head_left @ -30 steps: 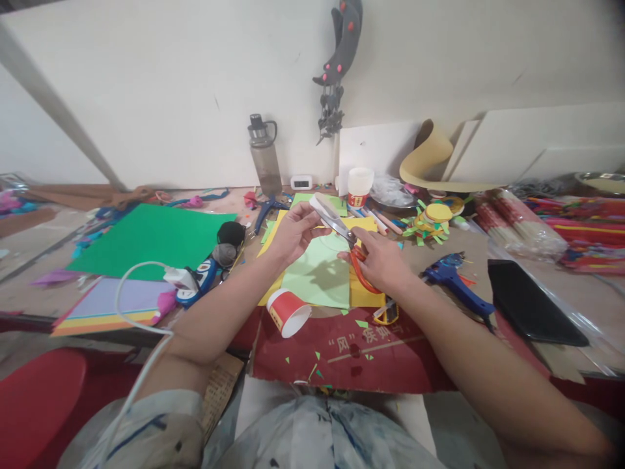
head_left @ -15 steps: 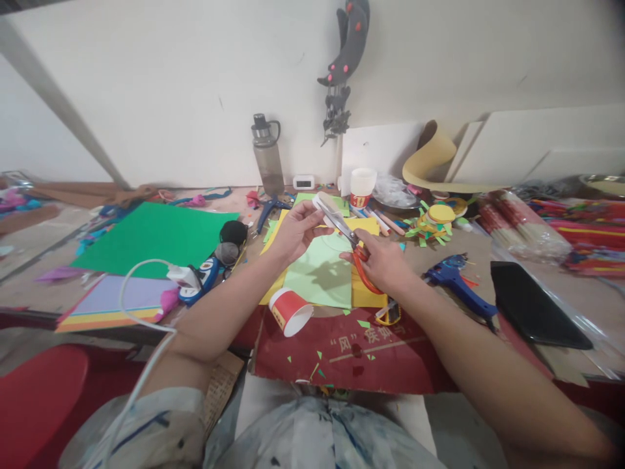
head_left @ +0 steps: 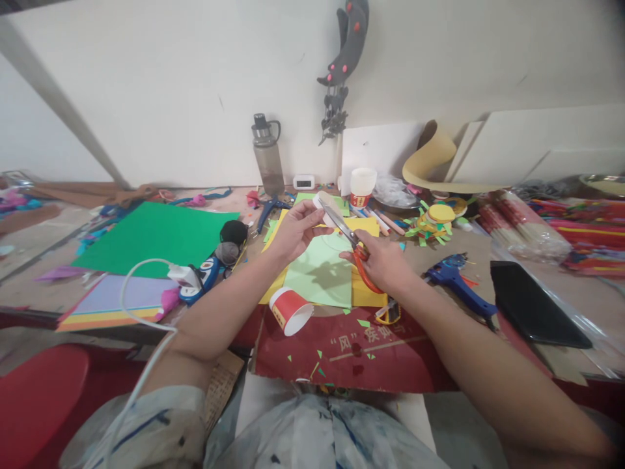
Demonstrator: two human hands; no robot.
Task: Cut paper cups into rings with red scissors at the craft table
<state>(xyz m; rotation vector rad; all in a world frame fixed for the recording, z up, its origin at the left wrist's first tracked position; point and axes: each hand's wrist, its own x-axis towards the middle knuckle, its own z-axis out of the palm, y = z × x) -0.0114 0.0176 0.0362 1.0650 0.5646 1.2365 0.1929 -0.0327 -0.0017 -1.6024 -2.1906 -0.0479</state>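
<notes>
My left hand (head_left: 303, 229) pinches a small white round piece (head_left: 319, 200) that looks like a cut-off end of a paper cup. Orange-handled scissors (head_left: 342, 228) are in my right hand (head_left: 383, 258), their blades reaching up against the white piece. A thin curled white strip (head_left: 334, 242) shows just below the blades. Under both hands lies a light green sheet (head_left: 319, 277) on top of yellow paper (head_left: 374, 298). A red and white paper cup (head_left: 291, 312) rests on its side in front, its opening facing me.
Right of my hands are a blue glue gun (head_left: 459, 286), a black phone (head_left: 537, 305) and a yellow cutter (head_left: 389, 312). Behind stand a water bottle (head_left: 268, 159) and another paper cup (head_left: 362, 189). To the left are a green sheet (head_left: 156, 238) and a power strip (head_left: 201, 280) with a white cable (head_left: 125, 312).
</notes>
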